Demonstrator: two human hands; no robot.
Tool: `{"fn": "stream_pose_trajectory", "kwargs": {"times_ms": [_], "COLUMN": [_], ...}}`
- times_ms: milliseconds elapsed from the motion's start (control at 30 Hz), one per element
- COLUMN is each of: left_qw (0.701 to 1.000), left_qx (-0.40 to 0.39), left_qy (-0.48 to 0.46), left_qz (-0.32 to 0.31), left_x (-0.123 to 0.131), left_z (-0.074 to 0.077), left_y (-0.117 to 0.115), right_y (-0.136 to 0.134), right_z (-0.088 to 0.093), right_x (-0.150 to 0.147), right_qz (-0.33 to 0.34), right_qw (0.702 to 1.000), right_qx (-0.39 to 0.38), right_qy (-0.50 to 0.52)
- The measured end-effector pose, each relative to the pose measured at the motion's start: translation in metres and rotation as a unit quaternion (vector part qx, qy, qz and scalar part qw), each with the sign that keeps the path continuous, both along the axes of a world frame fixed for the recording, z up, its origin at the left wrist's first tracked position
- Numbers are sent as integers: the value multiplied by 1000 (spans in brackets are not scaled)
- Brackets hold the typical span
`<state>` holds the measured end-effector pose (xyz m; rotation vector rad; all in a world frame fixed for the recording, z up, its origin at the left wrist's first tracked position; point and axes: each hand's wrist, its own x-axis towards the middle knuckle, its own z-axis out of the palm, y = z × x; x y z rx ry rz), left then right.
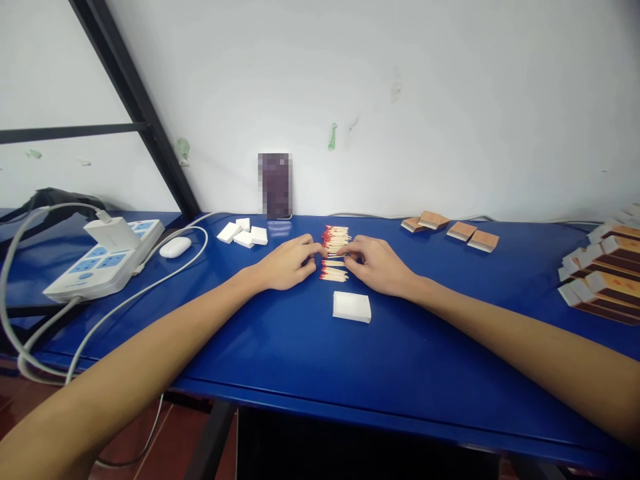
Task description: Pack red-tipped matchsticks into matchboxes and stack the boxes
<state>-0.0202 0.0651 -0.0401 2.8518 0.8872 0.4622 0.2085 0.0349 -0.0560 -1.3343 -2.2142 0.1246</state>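
Note:
Red-headed matches (336,237) lie side by side in a pile on the blue table, with a smaller row of matches (334,273) just nearer to me. At the red heads is my left hand (290,261), its index fingertip touching the near edge of the pile and its thumb apart. My right hand (376,265) reaches the plain stick ends, index finger resting on the matches and thumb a little away. Neither hand shows a match gripped between its fingers. Directly in front of the matches sits a white matchbox tray (351,306).
Several small white trays (243,232) lie back left, near a phone (277,187) leaning on the wall. Orange-topped matchbox sleeves (461,231) lie back right; more are stacked (607,280) at far right. A power strip (107,260), cables and a white case (175,247) occupy the left.

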Motion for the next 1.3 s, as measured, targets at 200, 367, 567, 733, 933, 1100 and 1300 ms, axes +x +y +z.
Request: {"fn": "stream_pose_trajectory", "kwargs": {"times_ms": [200, 367, 567, 733, 933, 1100, 1300], "left_qw": [1000, 1000, 998, 997, 999, 1000, 1000], "left_qx": [1, 13, 24, 25, 26, 24, 18], "left_qy": [5, 0, 14, 20, 15, 13, 13], "left_qz": [1, 20, 59, 65, 26, -1, -2], "left_x": [-1, 0, 1, 1, 0, 0, 0], "left_z": [0, -1, -3, -3, -1, -1, -1], "left_y": [0, 1, 1, 1, -1, -1, 0], "right_y": [-4, -4, -2, -3, -4, -3, -2], "right_z": [3, 2, 2, 3, 3, 2, 1], "right_x": [-1, -1, -2, -2, -2, -1, -1], "right_qz": [31, -23, -68, -42, -25, -28, -10], "right_qw": [999, 1000, 997, 999, 999, 999, 1000], "right_qx": [-4, 10, -8, -6, 3, -4, -1], "right_qy": [21, 11, -31, -33, -26, -33, -23]}}
